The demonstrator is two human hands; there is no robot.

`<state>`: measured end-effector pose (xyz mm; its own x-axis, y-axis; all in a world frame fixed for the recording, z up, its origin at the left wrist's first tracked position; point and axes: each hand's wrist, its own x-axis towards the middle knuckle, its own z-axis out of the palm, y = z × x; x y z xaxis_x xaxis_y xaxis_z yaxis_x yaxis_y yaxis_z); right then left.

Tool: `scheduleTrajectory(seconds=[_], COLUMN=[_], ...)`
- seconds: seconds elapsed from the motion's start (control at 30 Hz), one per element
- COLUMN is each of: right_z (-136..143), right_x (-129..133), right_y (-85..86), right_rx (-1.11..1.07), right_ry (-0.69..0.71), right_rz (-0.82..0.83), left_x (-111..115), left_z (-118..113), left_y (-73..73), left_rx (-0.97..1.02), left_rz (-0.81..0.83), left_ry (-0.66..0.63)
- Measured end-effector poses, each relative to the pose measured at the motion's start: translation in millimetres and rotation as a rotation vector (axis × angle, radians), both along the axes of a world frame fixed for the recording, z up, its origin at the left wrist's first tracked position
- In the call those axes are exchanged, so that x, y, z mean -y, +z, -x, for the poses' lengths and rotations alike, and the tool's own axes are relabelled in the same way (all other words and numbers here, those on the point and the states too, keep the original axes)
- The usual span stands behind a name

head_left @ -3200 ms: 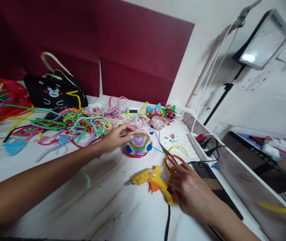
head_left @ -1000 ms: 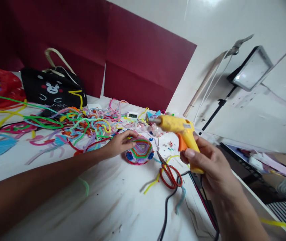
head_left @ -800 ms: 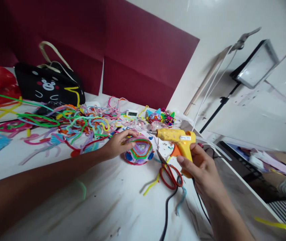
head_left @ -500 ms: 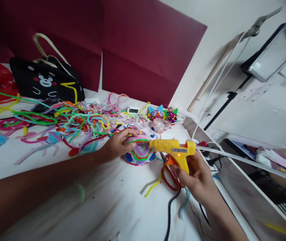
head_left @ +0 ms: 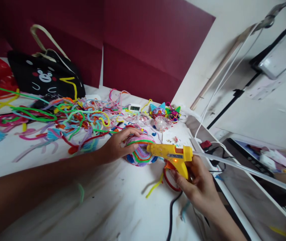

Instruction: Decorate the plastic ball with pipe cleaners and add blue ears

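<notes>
My left hand [head_left: 121, 143] curls over the upper left of a round ball covered in coloured pipe cleaners [head_left: 141, 159], its fingers and thumb gripping it against the white table. In my right hand [head_left: 195, 182] is a yellow hot glue gun [head_left: 171, 152], its small light glowing orange. The nozzle meets the ball's front near my left thumb; whether it touches cannot be made out. A long clear glue stick [head_left: 233, 166] sticks out of the gun's back. Under the gun lie red-handled scissors [head_left: 171, 182], partly hidden, and a short yellow pipe cleaner [head_left: 154, 188].
Tangled pipe cleaners [head_left: 82, 117] spread across the left and back. A black bag [head_left: 39, 78], a small digital clock [head_left: 134, 107], clear plastic pieces [head_left: 163, 124] and two colourful animal heads [head_left: 173, 114] stand behind. A black cable [head_left: 171, 214] runs to the front; a power strip [head_left: 206, 157] lies right.
The glue gun has shifted slightly left and down, bringing its nozzle lower on the ball's front. My left hand keeps its hold on the ball. The camera view has turned a little.
</notes>
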<state>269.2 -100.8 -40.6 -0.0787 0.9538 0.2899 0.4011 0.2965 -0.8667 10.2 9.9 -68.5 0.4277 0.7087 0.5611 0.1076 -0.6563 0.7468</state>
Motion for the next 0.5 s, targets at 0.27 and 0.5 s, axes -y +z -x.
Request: scheduleTrajectory(seconds=[0.27, 0.5], right_z=[3.0, 9.6], right_x=[1.3, 0.4], right_y=[0.7, 2.1], right_rx=[0.011, -0.066], right_ry=[-0.019, -0.013], right_rz=[-0.008, 0.025], left_x=[0.9, 0.5], left_z=[0.5, 1.1], left_y=[1.2, -0.7], left_rx=[-0.012, -0.015], left_rz=[-0.018, -0.036], left_ry=[0.004, -0.003])
